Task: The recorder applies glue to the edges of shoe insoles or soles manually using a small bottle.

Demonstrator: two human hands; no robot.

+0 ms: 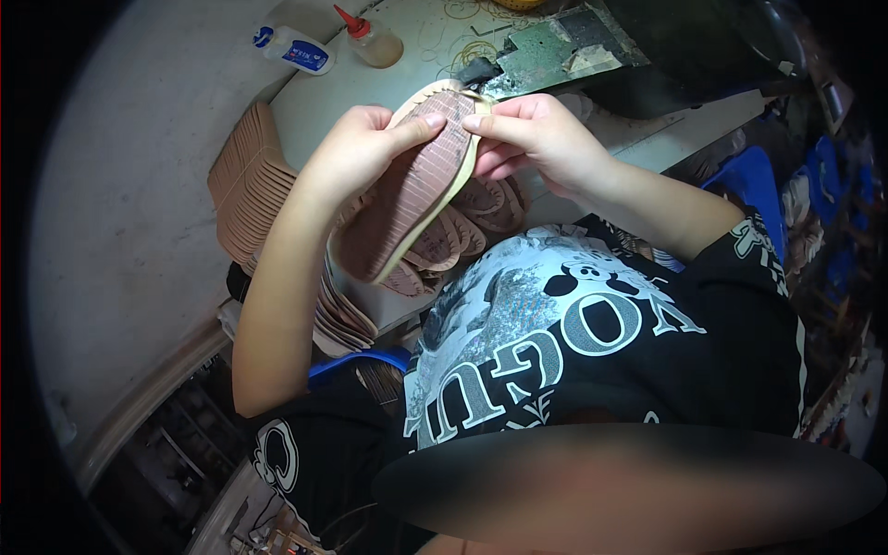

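Between both hands I hold up a shoe insole [412, 190], brownish pink with pale cross lines and a cream edge band around it. My left hand [367, 148] grips its far left side, thumb pressed flat on the lined face. At the far right tip, my right hand [532, 134] pinches the cream edge between thumb and fingers. The tip lies close to a dark machine part [479, 72]. Beneath the held insole, several similar insoles [495, 203] lie on the table, partly covered by it.
A tall stack of brown insoles [250, 185] leans by the wall at left. Further back are a white bottle [294, 49] and a red-tipped squeeze bottle [372, 42]. A green machine plate [560, 51] sits behind my right hand. Blue bins [751, 185] stand at right.
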